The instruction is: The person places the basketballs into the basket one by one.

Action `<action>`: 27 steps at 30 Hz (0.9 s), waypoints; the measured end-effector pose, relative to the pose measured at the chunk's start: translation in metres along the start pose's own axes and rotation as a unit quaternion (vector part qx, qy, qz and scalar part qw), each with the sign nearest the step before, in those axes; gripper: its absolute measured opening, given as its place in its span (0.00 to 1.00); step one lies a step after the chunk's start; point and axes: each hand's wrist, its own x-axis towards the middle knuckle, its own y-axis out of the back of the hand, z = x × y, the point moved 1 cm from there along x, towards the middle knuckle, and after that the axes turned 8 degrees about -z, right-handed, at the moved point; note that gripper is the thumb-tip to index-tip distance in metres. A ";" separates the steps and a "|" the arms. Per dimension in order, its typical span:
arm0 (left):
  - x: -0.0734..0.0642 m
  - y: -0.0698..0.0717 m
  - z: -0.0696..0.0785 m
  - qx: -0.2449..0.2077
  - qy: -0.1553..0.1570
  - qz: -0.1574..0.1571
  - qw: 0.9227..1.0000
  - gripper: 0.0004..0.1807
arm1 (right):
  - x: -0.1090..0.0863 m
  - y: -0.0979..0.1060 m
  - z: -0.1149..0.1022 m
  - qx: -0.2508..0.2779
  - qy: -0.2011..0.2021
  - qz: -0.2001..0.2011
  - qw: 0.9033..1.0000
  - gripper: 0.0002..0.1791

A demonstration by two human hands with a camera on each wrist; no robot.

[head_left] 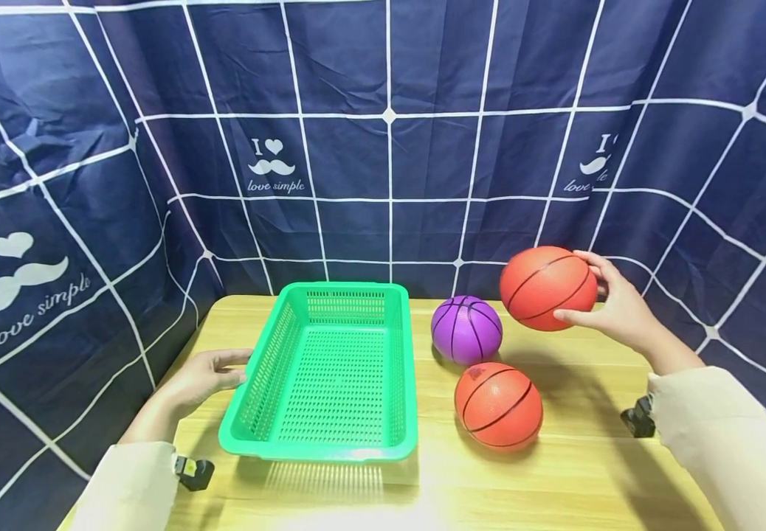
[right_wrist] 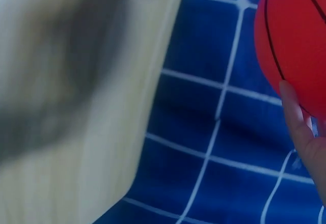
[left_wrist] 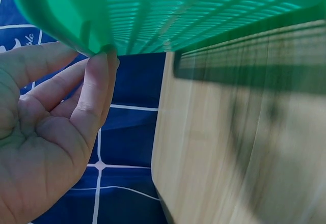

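Note:
At the left side of the green plastic basket [head_left: 411, 383], my left hand [head_left: 200, 380] pinches the rim between thumb and fingers. The left wrist view shows those fingertips [left_wrist: 99, 63] at the basket's edge. My right hand [head_left: 615, 306] grips an orange-red basketball [head_left: 545, 287] from its right side and holds it above the table. In the right wrist view, part of that ball and a finger lying along it show at the right edge. A purple basketball [head_left: 466, 330] sits on the table right of the basket, with another orange-red basketball [head_left: 499, 405] in front of it.
The light wooden table [head_left: 436, 487] ends just behind the basket and the purple ball. Dark blue curtains [head_left: 343, 155] with white lines enclose it at the back and both sides. A black wrist camera [head_left: 195, 473] hangs below the left sleeve.

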 end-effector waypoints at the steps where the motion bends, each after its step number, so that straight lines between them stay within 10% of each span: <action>1: 0.000 0.000 0.000 -0.001 0.001 0.001 1.000 0.26 | 0.004 -0.001 -0.005 0.000 0.001 -0.002 1.000 0.54; 27: 0.000 0.000 -0.003 -0.015 -0.013 -0.004 1.000 0.27 | 0.084 -0.106 -0.123 0.170 0.068 -0.098 0.978 0.51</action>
